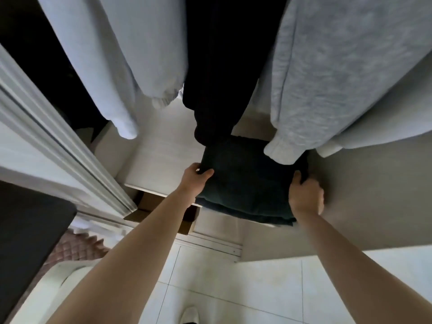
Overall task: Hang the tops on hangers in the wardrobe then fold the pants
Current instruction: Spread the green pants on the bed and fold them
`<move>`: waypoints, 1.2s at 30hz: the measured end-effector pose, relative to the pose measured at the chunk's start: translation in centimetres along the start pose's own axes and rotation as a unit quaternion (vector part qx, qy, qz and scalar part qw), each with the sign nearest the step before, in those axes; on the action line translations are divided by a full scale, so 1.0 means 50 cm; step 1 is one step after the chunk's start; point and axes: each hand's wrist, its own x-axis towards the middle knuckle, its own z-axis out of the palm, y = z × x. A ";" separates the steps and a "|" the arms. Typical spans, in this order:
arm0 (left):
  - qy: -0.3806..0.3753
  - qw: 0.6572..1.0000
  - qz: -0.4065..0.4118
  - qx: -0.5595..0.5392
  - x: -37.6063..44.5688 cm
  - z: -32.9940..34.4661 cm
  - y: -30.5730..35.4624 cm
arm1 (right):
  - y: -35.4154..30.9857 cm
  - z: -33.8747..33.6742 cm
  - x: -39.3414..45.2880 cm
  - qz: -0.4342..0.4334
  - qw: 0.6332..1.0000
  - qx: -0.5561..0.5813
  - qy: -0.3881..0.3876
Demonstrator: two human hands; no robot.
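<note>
While tops (pixel 350 66) hang across the upper frame, both hands, left (pixel 196 176) and right (pixel 305 195), grip folded dark pants (pixel 247 183) at mid-frame on the wardrobe shelf (pixel 159 169), likely needing only a push inward and release.

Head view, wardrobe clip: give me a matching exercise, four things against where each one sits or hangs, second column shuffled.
Things:
1. folded dark pants
2. black top
3. heather-grey top
4. pale top

Places:
A. hangs at the left of the rail
B. hangs in the middle, between two lighter garments
C. lies on the wardrobe shelf, gripped on both sides by the left hand and the right hand
D. hangs at the right, its cuff over the folded stack

Pairs: 1-C, 2-B, 3-D, 4-A
</note>
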 end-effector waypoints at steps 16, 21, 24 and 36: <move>0.066 0.975 0.159 0.141 0.057 0.058 -0.069 | 0.053 0.094 0.033 -0.104 0.995 0.015 -0.004; 0.042 0.983 0.054 0.172 0.073 0.053 -0.086 | 0.084 0.122 0.037 -0.059 0.995 -0.033 -0.074; 0.032 0.982 0.032 0.184 0.080 0.049 -0.087 | 0.090 0.129 0.046 -0.070 0.991 -0.071 -0.090; 0.043 0.972 0.019 0.232 -0.049 0.018 -0.052 | 0.056 0.037 -0.036 -0.200 0.963 -0.141 -0.109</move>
